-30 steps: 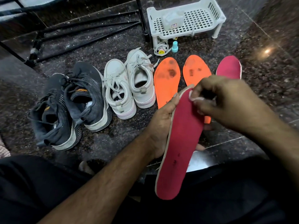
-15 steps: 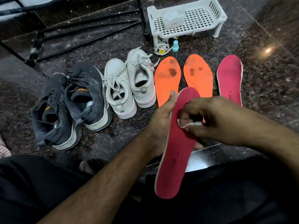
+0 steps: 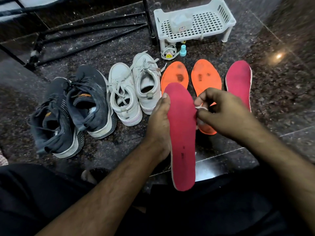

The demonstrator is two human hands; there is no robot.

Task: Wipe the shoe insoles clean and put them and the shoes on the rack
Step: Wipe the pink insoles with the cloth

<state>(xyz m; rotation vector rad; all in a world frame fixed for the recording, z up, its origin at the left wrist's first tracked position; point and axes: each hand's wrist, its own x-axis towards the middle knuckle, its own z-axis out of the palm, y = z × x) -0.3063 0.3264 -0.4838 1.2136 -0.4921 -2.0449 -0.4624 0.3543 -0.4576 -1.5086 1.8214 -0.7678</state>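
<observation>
My left hand (image 3: 160, 123) holds a pink insole (image 3: 182, 133) upright by its left edge; dark marks show on its lower half. My right hand (image 3: 225, 114) pinches a small white wipe (image 3: 202, 108) against the insole's right edge. On the floor behind lie two stained orange insoles (image 3: 174, 75) (image 3: 205, 77) and a second pink insole (image 3: 238, 82). A pair of white sneakers (image 3: 134, 91) and a pair of black sneakers (image 3: 71, 109) stand to the left. The white plastic rack (image 3: 219, 19) stands at the back.
A pack of wipes (image 3: 181, 23) lies on the rack. Under the rack's front are a small teal bottle (image 3: 182, 50) and a coiled lace bundle (image 3: 168, 52). Black metal bars (image 3: 88, 33) run across the far left. My dark trousers (image 3: 42, 201) fill the bottom.
My right hand with the wipe has slid from the insole's top down and off to its right edge. The insole now stands more upright, its toe fully showing.
</observation>
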